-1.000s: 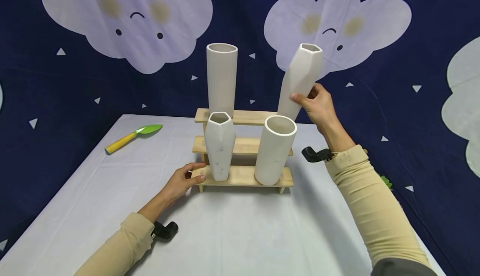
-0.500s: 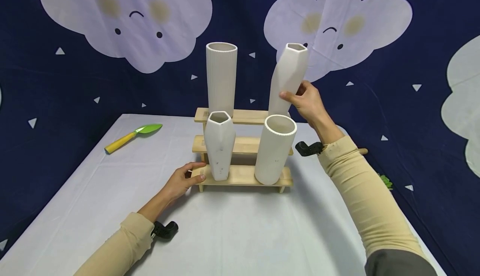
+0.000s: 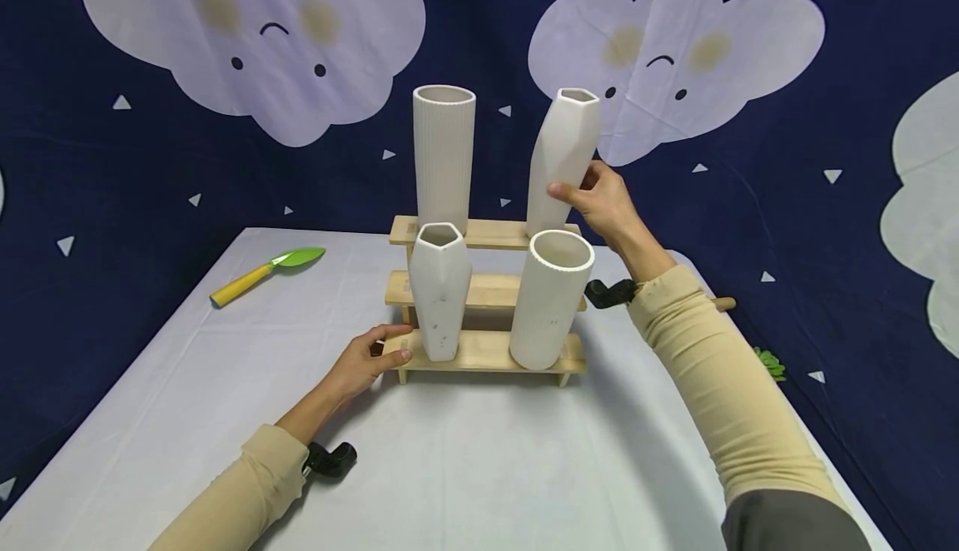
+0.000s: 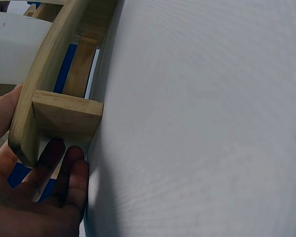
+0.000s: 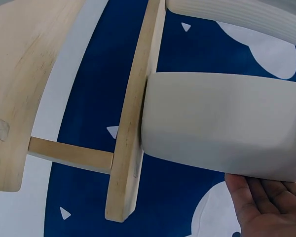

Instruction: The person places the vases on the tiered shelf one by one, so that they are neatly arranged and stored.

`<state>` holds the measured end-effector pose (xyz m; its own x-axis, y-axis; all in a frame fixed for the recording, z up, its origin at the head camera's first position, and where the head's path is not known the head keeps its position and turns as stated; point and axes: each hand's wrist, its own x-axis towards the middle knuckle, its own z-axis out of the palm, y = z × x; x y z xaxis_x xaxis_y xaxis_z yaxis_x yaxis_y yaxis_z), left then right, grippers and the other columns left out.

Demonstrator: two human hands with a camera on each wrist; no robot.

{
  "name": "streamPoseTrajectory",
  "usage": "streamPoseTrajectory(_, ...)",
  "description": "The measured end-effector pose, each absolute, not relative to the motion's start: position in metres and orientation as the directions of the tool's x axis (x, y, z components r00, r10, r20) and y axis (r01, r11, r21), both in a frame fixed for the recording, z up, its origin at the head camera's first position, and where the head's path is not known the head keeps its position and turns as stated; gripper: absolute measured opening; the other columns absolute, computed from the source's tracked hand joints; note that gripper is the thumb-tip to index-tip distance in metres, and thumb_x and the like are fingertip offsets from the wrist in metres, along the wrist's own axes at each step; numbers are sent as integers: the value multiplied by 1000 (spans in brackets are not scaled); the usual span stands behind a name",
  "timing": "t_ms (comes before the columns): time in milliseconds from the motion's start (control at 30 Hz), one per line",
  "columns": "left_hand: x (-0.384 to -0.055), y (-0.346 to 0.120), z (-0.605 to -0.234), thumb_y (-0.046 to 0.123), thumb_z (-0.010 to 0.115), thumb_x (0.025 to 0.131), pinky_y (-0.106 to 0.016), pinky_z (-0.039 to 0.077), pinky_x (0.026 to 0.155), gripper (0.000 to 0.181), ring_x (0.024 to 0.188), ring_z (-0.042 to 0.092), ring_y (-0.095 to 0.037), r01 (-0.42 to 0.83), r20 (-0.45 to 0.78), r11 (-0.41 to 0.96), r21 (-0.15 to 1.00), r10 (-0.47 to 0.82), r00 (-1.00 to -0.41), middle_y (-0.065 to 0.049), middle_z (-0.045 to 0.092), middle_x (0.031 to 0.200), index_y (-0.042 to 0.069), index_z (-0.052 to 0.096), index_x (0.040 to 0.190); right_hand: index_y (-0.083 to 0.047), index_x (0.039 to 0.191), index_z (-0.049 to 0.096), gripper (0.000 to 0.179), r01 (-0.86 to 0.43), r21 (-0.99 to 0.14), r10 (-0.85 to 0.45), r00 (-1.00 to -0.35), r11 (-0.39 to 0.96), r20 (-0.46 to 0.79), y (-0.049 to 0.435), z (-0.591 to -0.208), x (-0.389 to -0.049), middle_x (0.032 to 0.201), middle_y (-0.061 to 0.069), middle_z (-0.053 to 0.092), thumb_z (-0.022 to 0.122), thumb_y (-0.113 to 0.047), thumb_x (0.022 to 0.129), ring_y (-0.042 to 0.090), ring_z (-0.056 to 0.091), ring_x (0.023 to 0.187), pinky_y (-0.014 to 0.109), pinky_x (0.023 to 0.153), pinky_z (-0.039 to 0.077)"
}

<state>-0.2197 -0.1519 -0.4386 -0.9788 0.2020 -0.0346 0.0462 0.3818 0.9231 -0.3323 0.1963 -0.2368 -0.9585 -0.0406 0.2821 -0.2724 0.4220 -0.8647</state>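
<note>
A white faceted vase (image 3: 562,147) stands on the right end of the top board of a three-tier wooden stand (image 3: 483,351). My right hand (image 3: 605,201) holds that vase from its right side, thumb across the front; in the right wrist view the fingers (image 5: 266,197) lie along its wall and its base meets the board. With my left hand (image 3: 367,364) I grip the left end of the lowest board. The left wrist view has the thumb over the board (image 4: 44,79) and the other fingers curled beneath, beside the stand's leg (image 4: 69,116).
A ribbed white cylinder vase (image 3: 444,160) stands top left. The lowest board carries a faceted vase (image 3: 440,293) and a ribbed cylinder vase (image 3: 550,301). A green trowel with yellow handle (image 3: 265,276) lies left on the white cloth (image 3: 479,459). Something green and leafy (image 3: 769,364) shows at right.
My right hand has moved left with the faceted vase, which now leans less and sits further in over the top board. The left hand has stayed in place.
</note>
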Motion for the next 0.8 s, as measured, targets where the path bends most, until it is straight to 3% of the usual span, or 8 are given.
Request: streamPoseTrajectory(800,-219,-151,-436,33,68,86,-28,43,70,52,89,49,-19,37,-41,384,923,194,-980,-14,57,115,18,52,133,1,131,43,68,-251,-869,-51,-966,427,254,194,-239,-339,129,21,55,75,-30,80,27,55,115,39,101,43)
